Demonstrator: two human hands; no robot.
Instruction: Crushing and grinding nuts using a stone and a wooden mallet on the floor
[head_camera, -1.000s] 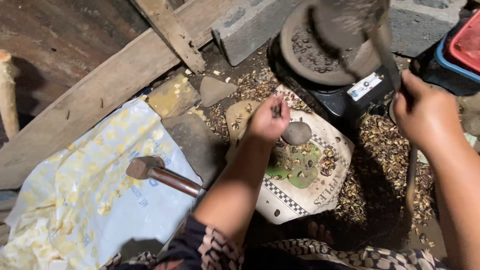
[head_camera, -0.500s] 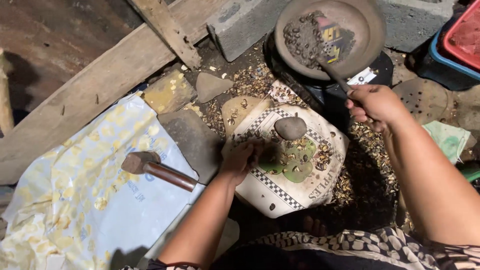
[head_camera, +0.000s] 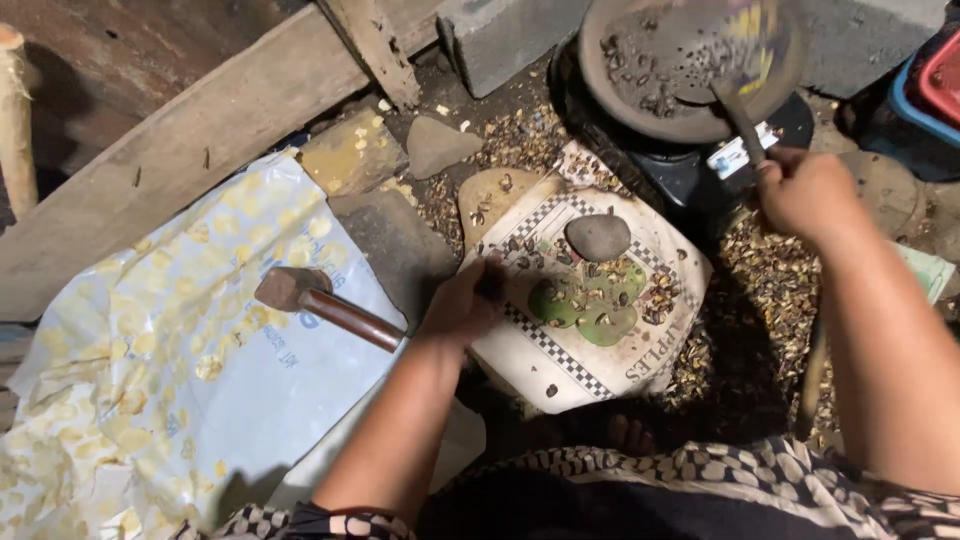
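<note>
One round, dark pan (head_camera: 690, 70) sits at the upper right of the frame, holding small dark kernels, with its handle (head_camera: 738, 122) slanting down. The right hand (head_camera: 805, 195) is closed around that handle. At centre, the left hand (head_camera: 465, 305) curls at the edge of a white printed sack (head_camera: 600, 360); whether it grips anything cannot be told. A grey stone (head_camera: 598, 237) lies on the sack, between the hands.

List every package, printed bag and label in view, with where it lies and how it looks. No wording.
Printed sack: flat under the left hand, white, checkered band, green emblem.
Plastic bag: spread at left under the hammer, pale blue with yellow pattern.
Label: small white sticker on the black stove.
</note>
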